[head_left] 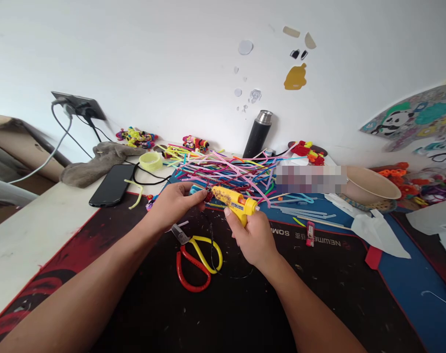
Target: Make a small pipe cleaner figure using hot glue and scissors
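Note:
My right hand (253, 236) is closed round the grip of a yellow glue gun (235, 200), whose nozzle points left. My left hand (174, 202) pinches a small dark red piece (209, 195) right at the nozzle tip. Both hands hover over a black and red desk mat (142, 304). Just behind them lies a heap of coloured pipe cleaners (226, 169). Red and yellow scissors (196, 257) lie on the mat below my hands.
A black phone (112, 184) and a grey cloth (98, 162) lie at the left, cables run to a wall socket (79, 104). A black flask (259, 133) stands at the wall. A beige bowl (370, 185), white tissue (379, 233) and pipe-cleaner figures sit at the right.

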Demonstrator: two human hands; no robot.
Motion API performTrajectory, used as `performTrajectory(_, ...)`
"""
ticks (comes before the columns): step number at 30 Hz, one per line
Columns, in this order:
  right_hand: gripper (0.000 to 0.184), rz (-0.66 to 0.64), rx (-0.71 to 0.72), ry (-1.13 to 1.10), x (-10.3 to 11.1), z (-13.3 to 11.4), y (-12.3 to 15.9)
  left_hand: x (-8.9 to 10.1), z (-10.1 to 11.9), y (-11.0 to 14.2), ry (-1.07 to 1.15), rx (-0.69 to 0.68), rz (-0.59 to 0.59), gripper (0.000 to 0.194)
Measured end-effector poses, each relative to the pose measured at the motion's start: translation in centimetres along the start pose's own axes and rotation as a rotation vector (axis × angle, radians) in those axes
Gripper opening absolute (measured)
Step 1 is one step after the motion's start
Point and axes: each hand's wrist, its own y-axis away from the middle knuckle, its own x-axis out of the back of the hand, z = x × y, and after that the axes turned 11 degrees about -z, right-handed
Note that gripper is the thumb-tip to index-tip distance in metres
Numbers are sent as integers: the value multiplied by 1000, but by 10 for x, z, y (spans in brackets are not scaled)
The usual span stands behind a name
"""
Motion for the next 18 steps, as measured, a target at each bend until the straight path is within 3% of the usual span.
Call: performTrajectory(18,53,-17,-24,7,-2,2,-1,1,1,1,14,-2,-1,50)
